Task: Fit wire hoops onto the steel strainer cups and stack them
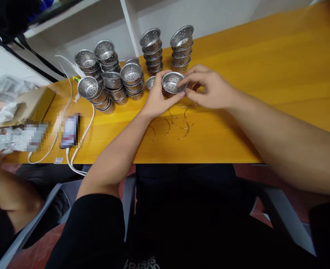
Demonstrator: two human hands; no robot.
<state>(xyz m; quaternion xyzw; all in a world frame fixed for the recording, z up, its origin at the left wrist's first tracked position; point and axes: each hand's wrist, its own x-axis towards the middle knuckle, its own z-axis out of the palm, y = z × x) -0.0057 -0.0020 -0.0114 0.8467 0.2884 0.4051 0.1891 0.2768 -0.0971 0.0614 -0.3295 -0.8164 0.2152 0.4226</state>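
A small perforated metal cup [172, 86], its mouth tipped toward me, is gripped at its left side and front by my left hand [157, 100]. My right hand [211, 89] is closed at the cup's right rim, index fingertip inside and thumb near the outer edge. Whether a thin piece lies between those fingers, I cannot make out. Several thin curved wires [188, 129] lie on the table just below both hands. Behind my left hand, another metal cup [149, 83] is partly hidden.
Stacks of perforated cups [108, 87] crowd the left, with two taller stacks [153, 52] behind my hands on the wooden table [280, 67]. A phone [70, 130] with white cables lies left. Another person's arm [8, 186] is at far left, near a cardboard box [38, 106].
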